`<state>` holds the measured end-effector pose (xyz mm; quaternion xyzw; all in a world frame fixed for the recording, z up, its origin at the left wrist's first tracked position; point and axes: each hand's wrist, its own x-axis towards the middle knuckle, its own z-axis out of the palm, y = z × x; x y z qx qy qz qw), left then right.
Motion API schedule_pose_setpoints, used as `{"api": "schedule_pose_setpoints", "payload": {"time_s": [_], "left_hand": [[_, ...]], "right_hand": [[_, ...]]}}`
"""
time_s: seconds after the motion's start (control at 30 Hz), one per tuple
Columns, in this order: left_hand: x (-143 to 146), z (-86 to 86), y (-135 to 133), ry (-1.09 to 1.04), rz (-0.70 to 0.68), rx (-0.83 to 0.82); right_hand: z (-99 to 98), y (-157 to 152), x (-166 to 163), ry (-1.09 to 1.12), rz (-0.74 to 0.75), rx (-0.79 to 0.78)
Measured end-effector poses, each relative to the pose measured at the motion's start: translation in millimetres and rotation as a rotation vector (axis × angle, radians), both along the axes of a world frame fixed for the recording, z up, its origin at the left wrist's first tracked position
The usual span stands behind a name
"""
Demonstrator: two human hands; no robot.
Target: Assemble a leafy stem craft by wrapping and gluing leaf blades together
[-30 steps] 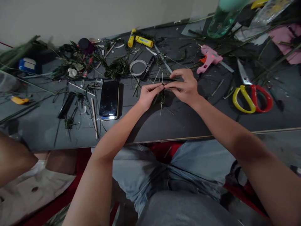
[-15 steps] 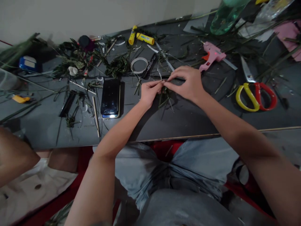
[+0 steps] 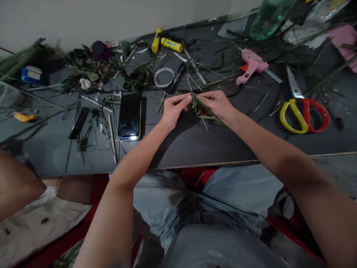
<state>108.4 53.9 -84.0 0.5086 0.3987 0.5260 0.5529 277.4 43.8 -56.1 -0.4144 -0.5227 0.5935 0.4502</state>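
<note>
Left hand (image 3: 173, 110) and right hand (image 3: 220, 104) each pinch the green leaf strips (image 3: 203, 110), seemingly mid-fold; fingertips are best set close together, pulling evenly above the tabletop (image 3: 212, 145).

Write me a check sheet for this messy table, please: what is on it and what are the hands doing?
Surface: dark table, strewn with stems and leaf scraps.
Job's things: green sprig, held just above the table.
Clutter: phone, scissors, pink glue gun, tape roll, yellow tubes, green bottle.
Fingers: left hand and right hand both pinch the green sprig, fingertips nearly meeting.
Cables: a thin dark cord seems to run across the table behind the hands.
Surroundings: pale wall behind; another person's arm at the left edge.
</note>
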Motion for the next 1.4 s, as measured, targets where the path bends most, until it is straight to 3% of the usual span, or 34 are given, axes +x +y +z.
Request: {"api": "schedule_pose_setpoints", "payload": {"time_s": [0.13, 0.3, 0.37, 0.57, 0.97, 1.2, 1.4], "left_hand": [[1, 3.7, -2, -0.014, -0.023, -0.020], [1, 3.6, -2, -0.006, 0.006, -0.094], [1, 1.3, -1, 0.000, 0.010, -0.098], [3, 0.3, -3, -0.017, -0.010, -0.080], [-4, 7.2, -2, 0.051, -0.049, -0.115], [-6, 13.0, -6, 0.048, -0.110, -0.063], [-4, 12.8, -7, 0.004, -0.182, -0.076]], "right_hand": [[-4.8, -2, -4, -0.018, -0.026, 0.033], [-0.7, 2, 13, -0.265, -0.228, 0.302], [3.4, 4, 19, -0.343, -0.212, 0.354], [0.7, 8, 19, -0.279, 0.029, 0.279], [6.5, 7, 20, -0.259, 0.120, 0.304], [0.1, 8, 20, -0.036, 0.048, 0.051], [3.8, 3, 9, -0.010, 0.120, 0.189]]}}
